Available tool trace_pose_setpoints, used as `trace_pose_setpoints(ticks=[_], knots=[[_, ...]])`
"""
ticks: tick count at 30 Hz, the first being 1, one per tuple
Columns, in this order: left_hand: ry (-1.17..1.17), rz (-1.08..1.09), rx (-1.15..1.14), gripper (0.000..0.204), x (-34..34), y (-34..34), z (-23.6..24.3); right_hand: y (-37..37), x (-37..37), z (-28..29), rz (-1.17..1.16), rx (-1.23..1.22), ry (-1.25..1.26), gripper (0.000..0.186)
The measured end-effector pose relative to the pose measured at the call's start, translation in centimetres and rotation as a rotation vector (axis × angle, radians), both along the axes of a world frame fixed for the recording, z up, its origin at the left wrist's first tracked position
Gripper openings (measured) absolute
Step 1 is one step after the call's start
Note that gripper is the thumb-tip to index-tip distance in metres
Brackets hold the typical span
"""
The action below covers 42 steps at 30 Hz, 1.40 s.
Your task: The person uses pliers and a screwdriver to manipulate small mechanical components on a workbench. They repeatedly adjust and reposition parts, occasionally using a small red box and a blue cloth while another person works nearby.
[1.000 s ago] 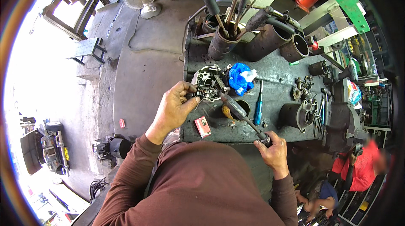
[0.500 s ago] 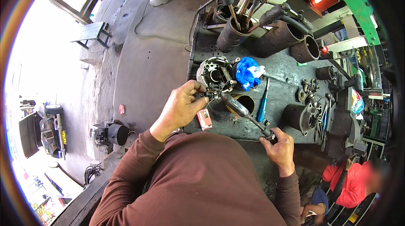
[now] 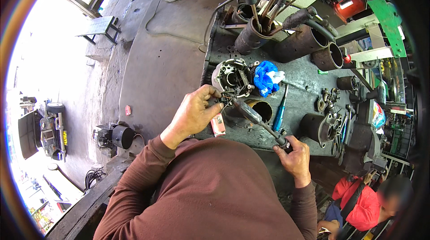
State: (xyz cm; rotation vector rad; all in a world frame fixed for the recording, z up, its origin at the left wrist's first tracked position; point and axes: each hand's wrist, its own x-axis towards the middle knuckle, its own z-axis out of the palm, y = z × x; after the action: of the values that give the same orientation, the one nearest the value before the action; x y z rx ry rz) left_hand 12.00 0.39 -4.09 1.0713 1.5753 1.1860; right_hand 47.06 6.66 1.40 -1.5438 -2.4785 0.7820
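My left hand (image 3: pixel 192 112) pinches a small dark electrical part with wires (image 3: pixel 226 99) between thumb and fingers, above the bench's near left edge. My right hand (image 3: pixel 295 157) is closed round the handle end of a soldering iron (image 3: pixel 248 111). The iron's thick dark tip points up and left and reaches close to the small part; whether they touch I cannot tell. Just beyond my left hand sits an open round metal alternator housing (image 3: pixel 219 76). A small red and white box (image 3: pixel 218 125) lies below that hand. An open metal cylinder (image 3: pixel 264 110) stands behind the iron.
A blue plastic bag (image 3: pixel 265 78) sits beside the housing, and a blue-handled screwdriver (image 3: pixel 280 116) lies to its right. Metal pots with rods (image 3: pixel 251 38) stand at the back of the dark bench (image 3: pixel 309 78). More metal parts (image 3: pixel 318 128) lie right. A person in red (image 3: pixel 358 204) is at lower right.
The view has shifted slightly, so the bench things appear a little farther right. Both hands keep their holds, with the iron's tip still near the small part. The person in red has shifted.
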Motion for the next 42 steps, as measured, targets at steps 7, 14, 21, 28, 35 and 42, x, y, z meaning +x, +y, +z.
trace_pose_setpoints(ticks=[7,14,21,28,35,42], knots=[[0.023,-0.002,-0.004,0.029,0.0,-0.2,-0.1,-0.4,0.1,-0.6,-0.015,-0.018,-0.013,0.045],[0.049,0.0,0.014,0.029,0.1,-0.3,0.0,-1.0,0.1,-0.5,-0.041,-0.087,-0.01,0.044],[0.061,0.005,-0.017,0.028,0.1,-0.4,0.0,-1.2,0.1,-0.3,-0.031,-0.072,-0.036,0.046],[0.18,0.012,0.028,0.027,0.3,-0.5,0.8,-1.3,-0.3,0.3,-0.067,-0.123,-0.081,0.046],[0.26,0.013,0.072,0.028,0.5,-0.6,0.8,-1.2,-0.5,1.1,-0.072,-0.138,-0.081,0.044],[0.209,0.012,0.009,0.029,0.5,-0.5,0.8,-1.0,-0.4,1.1,-0.066,-0.139,-0.08,0.045]])
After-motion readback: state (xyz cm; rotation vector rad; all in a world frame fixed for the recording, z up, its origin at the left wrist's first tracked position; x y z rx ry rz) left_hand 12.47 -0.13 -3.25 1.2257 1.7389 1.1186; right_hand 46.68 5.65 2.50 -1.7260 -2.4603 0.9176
